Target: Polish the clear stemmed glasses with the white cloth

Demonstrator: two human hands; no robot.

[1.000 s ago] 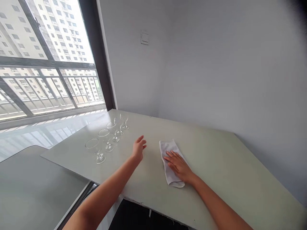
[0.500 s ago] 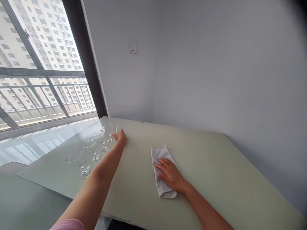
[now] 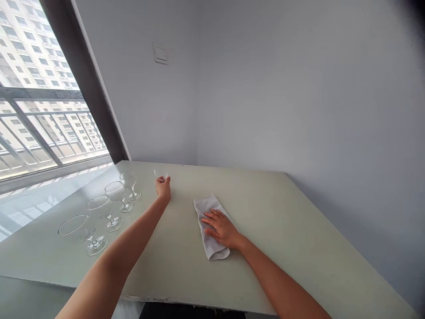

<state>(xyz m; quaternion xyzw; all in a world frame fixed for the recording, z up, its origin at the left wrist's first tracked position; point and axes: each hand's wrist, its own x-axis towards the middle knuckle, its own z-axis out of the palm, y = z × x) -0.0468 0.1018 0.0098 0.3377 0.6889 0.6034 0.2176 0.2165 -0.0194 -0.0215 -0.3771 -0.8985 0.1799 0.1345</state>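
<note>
My left hand, arm stretched out over the far part of the table, is closed around a clear stemmed glass. Only the top of this glass shows above my fingers. Flat on a folded white cloth lies my right hand, its fingers spread. To the left of my left arm several stemmed glasses stand upright in a slanting row, among them the nearest glass and the farthest glass.
The pale green table has its front edge near me and its far edge close to the grey wall. A light switch is on the wall. At the left is a large window with a dark frame.
My left hand has lifted the glass away from the far end of the row, moving it to the right. My right hand stays on the cloth. The view has turned rightward.
</note>
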